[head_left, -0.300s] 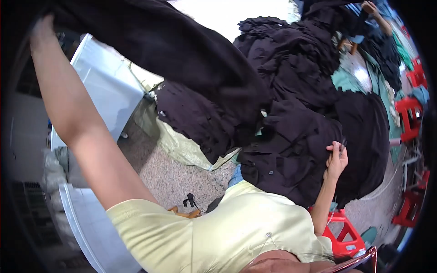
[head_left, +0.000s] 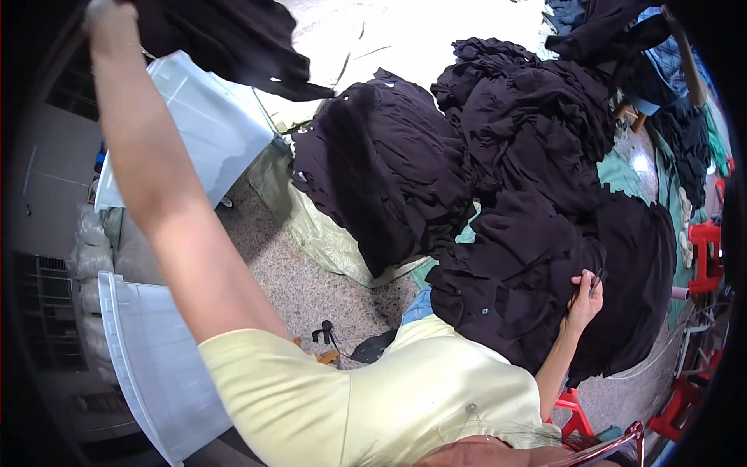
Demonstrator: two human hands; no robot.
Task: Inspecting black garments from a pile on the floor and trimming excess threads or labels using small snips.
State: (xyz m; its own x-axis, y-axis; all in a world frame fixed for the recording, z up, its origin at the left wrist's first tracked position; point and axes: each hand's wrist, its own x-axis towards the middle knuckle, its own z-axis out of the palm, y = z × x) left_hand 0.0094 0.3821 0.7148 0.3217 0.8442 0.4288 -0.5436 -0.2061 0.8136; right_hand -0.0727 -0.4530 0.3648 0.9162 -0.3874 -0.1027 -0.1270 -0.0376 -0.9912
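My left arm is stretched to the far upper left. There my left hand (head_left: 113,22), blurred, is closed on a black garment (head_left: 226,47) that trails to the right in the air above a white plastic bin. Another black garment with buttons (head_left: 506,272) lies spread over my lap. My right hand (head_left: 583,303) is beside its right edge, fingers pinched on a small dark tool (head_left: 597,279), too small to make out fully. Ahead of my lap is a heap of black garments (head_left: 389,156), with a larger pile (head_left: 529,117) to its right.
White plastic bins stand at my left, one farther (head_left: 206,117) and one nearer (head_left: 167,358). Pale sheeting (head_left: 319,233) lies under the heap on the speckled floor (head_left: 288,280). Red stools (head_left: 704,253) are at the right. Another person's arm (head_left: 689,62) shows at the upper right.
The garment in my left hand has swung up and left, off the heap, which now shows more fully. My right hand keeps its place by the lap garment; the view has shifted slightly.
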